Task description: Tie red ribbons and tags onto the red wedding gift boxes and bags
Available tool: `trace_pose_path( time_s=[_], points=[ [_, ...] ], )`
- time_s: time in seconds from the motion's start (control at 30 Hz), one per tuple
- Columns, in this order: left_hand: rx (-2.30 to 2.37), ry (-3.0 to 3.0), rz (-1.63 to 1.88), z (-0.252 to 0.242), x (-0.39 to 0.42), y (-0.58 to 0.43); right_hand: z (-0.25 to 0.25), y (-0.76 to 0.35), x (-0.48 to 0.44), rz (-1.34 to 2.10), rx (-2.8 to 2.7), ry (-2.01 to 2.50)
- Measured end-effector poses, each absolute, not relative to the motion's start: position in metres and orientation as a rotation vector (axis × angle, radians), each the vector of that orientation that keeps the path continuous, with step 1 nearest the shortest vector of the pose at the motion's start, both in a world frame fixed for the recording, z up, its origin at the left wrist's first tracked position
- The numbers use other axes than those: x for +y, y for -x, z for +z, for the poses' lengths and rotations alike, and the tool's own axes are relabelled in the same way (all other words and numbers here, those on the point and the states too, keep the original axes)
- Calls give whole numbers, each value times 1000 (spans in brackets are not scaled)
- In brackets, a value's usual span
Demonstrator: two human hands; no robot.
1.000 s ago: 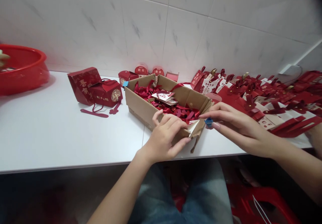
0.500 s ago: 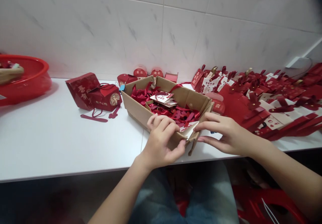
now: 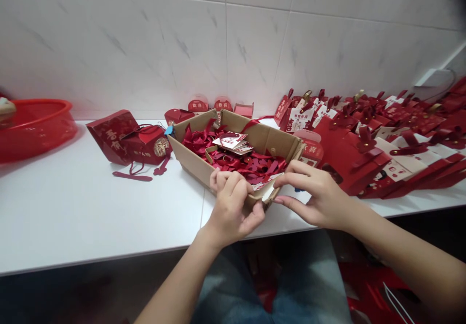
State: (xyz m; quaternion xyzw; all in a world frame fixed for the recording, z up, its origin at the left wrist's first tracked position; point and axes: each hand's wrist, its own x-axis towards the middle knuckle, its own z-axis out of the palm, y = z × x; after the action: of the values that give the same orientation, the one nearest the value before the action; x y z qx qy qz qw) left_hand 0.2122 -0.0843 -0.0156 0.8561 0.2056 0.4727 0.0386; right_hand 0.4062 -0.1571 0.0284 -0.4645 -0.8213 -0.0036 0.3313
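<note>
An open cardboard box [image 3: 192, 164] stands on the white table, full of dark red ribbons [image 3: 233, 163] with a small stack of printed cards [image 3: 232, 141] on top. At its near right corner, my left hand [image 3: 235, 207] is closed round the box edge, fingers over the wall and thumb outside. My right hand [image 3: 315, 193] touches the same corner, thumb and index finger a little apart on either side of it. Between the hands a white card [image 3: 267, 189] lies inside the corner.
Two red gift boxes [image 3: 145, 144] and a flat red strip [image 3: 132, 176] lie left of the box. A red basin [image 3: 40, 129] is at the far left. Many red bags [image 3: 349, 154] crowd the right. Small red boxes [image 3: 223, 104] stand by the tiled wall.
The view has shifted slightly. The near corner of the cardboard box looks more closed, and the loose flap that hung there no longer shows. Both hands remain at that corner.
</note>
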Motion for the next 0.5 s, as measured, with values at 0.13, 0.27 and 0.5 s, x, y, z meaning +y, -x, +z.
trace_pose_path(
  time_s=[0.13, 0.27, 0.5],
  points=[
    [528, -2657, 1323, -11, -82, -207, 27, -405, -156, -7, -2111, 1233],
    [428, -2617, 1244, -8, -80, -200, 25, -404, -158, -6, -2075, 1226],
    [399, -2536, 1306, -12, -79, -195, 23, -400, -157, 5, -2049, 1221]
  ],
)
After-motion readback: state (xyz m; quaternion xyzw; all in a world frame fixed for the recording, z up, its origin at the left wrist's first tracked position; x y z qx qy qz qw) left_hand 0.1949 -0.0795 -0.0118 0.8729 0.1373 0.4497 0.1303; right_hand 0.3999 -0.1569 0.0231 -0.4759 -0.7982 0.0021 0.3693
